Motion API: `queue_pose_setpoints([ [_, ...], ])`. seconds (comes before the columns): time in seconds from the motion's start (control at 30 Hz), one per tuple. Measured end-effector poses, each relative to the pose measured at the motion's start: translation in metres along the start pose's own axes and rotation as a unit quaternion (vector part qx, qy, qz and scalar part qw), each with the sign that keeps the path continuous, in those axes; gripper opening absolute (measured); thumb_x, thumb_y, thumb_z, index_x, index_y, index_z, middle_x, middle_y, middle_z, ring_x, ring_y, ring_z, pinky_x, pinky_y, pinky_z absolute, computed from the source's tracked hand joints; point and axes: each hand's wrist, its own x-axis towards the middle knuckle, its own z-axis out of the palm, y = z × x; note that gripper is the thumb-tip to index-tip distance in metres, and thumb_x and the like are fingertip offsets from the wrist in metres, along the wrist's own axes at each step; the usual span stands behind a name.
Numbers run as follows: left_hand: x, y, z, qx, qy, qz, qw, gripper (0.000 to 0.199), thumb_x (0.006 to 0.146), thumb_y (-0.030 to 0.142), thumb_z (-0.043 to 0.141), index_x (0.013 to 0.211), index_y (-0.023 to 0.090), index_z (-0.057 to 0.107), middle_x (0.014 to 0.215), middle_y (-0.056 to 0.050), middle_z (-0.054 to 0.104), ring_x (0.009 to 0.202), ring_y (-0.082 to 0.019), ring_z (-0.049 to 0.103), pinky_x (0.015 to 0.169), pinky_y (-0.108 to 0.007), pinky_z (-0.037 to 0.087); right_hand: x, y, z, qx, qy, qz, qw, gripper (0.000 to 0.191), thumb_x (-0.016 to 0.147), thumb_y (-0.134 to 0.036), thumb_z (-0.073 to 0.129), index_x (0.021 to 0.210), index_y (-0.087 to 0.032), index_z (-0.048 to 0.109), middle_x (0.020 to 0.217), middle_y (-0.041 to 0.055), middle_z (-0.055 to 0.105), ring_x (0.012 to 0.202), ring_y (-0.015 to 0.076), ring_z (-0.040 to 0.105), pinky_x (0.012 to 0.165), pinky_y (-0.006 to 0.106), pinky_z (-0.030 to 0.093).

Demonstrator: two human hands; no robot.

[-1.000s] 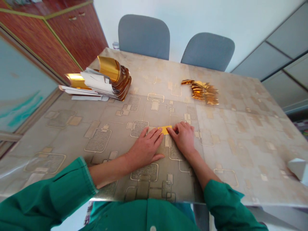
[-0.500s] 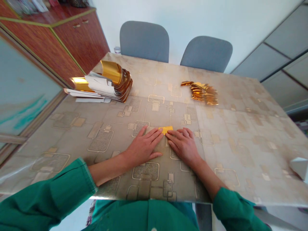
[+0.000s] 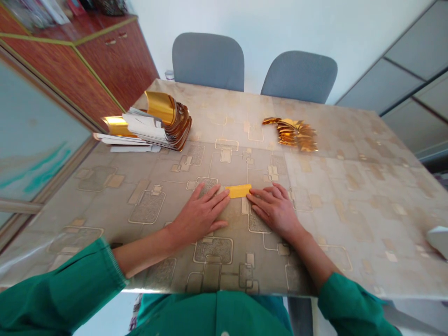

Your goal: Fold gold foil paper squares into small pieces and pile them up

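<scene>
A small folded strip of yellow-gold paper [image 3: 239,191] lies flat on the patterned tablecloth [image 3: 217,163] in front of me. My left hand [image 3: 199,212] rests palm down with its fingers stretched out, their tips at the strip's left end. On the other side, my right hand [image 3: 275,207] lies with extended fingers, the fingertips touching the strip's right end. Neither hand grasps the paper; it is pressed against the table from its two ends.
At the back left lies a stack of gold foil and white paper sheets [image 3: 150,126], some curled up. A row of folded gold pieces [image 3: 297,135] lies at the back right. Two grey chairs [image 3: 209,60] stand behind the table. A white object [image 3: 439,240] sits at the right edge.
My hands have slid apart toward the two ends of the gold strip, so more of it shows between them. The stack and the folded pieces have stayed put.
</scene>
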Motion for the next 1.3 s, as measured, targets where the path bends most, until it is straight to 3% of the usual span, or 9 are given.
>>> queue_pose_setpoints([
  [0.2, 0.026, -0.012, 0.001, -0.019, -0.003, 0.014, 1.0, 0.049, 0.097, 0.051, 0.052, 0.135, 0.02, 0.054, 0.143, -0.009, 0.055, 0.14, -0.03, 0.041, 0.119, -0.06, 0.015, 0.013, -0.009, -0.003, -0.017, 0.014, 0.03, 0.999, 0.022, 0.098, -0.03, 0.054, 0.106, -0.023, 0.073, 0.111, 0.0026, 0.073, 0.098, 0.0217, 0.056, 0.103, 0.043, 0.037],
  [0.3, 0.033, -0.008, 0.002, -0.019, 0.001, 0.011, 1.0, 0.054, 0.095, 0.052, 0.057, 0.14, 0.023, 0.05, 0.14, -0.011, 0.057, 0.139, -0.031, 0.043, 0.117, -0.061, 0.018, 0.022, -0.012, 0.002, -0.018, -0.005, 0.011, 1.0, 0.027, 0.098, -0.03, 0.053, 0.119, -0.022, 0.068, 0.121, 0.0043, 0.07, 0.107, 0.0224, 0.055, 0.107, 0.044, 0.034],
  [0.5, 0.029, -0.005, 0.004, -0.03, 0.003, -0.009, 1.0, 0.053, 0.091, 0.052, 0.062, 0.138, 0.027, 0.054, 0.139, -0.01, 0.056, 0.137, -0.034, 0.043, 0.116, -0.065, 0.017, 0.015, 0.004, 0.007, -0.01, 0.027, 0.046, 0.999, 0.024, 0.098, -0.033, 0.056, 0.115, -0.026, 0.07, 0.119, -0.0001, 0.071, 0.106, 0.0224, 0.055, 0.112, 0.048, 0.026],
  [0.63, 0.028, -0.006, 0.005, -0.042, 0.01, -0.014, 0.999, 0.052, 0.091, 0.052, 0.062, 0.137, 0.028, 0.055, 0.139, -0.008, 0.056, 0.138, -0.033, 0.042, 0.117, -0.065, 0.015, 0.013, 0.012, 0.005, -0.001, 0.064, 0.064, 0.996, 0.019, 0.096, -0.033, 0.059, 0.108, -0.027, 0.073, 0.114, -0.001, 0.073, 0.103, 0.0226, 0.055, 0.11, 0.048, 0.027],
  [0.77, 0.029, -0.007, 0.006, -0.043, 0.005, -0.013, 0.999, 0.054, 0.091, 0.054, 0.062, 0.137, 0.028, 0.054, 0.14, -0.009, 0.055, 0.138, -0.034, 0.041, 0.117, -0.066, 0.016, 0.02, 0.003, 0.008, 0.039, 0.086, 0.102, 0.99, 0.017, 0.096, -0.034, 0.06, 0.093, -0.026, 0.074, 0.1, 0.0023, 0.072, 0.096, 0.0215, 0.055, 0.1, 0.043, 0.035],
  [0.87, 0.029, -0.006, 0.005, -0.042, 0.0, -0.012, 0.999, 0.054, 0.091, 0.055, 0.061, 0.137, 0.028, 0.054, 0.139, -0.01, 0.055, 0.138, -0.035, 0.04, 0.116, -0.067, 0.015, 0.025, -0.007, 0.014, 0.06, 0.069, 0.156, 0.983, 0.017, 0.092, -0.035, 0.065, 0.082, -0.023, 0.07, 0.087, 0.0031, 0.066, 0.09, 0.0219, 0.052, 0.088, 0.039, 0.038],
  [1.0, 0.03, -0.007, 0.003, -0.05, 0.001, -0.014, 0.999, 0.052, 0.09, 0.054, 0.062, 0.135, 0.028, 0.056, 0.139, -0.01, 0.055, 0.138, -0.035, 0.04, 0.116, -0.068, 0.016, 0.027, -0.012, 0.018, 0.047, 0.055, 0.228, 0.971, 0.017, 0.088, -0.033, 0.068, 0.076, -0.022, 0.064, 0.084, 0.0026, 0.062, 0.088, 0.0227, 0.051, 0.086, 0.039, 0.036],
  [1.3, 0.025, -0.015, 0.0, -0.055, 0.017, -0.009, 0.998, 0.044, 0.093, 0.047, 0.061, 0.134, 0.029, 0.057, 0.141, -0.006, 0.056, 0.138, -0.036, 0.041, 0.116, -0.068, 0.014, 0.023, -0.001, 0.016, 0.09, 0.034, 0.266, 0.959, 0.015, 0.091, -0.035, 0.062, 0.081, -0.023, 0.065, 0.091, 0.0054, 0.061, 0.091, 0.0249, 0.051, 0.083, 0.04, 0.037],
])
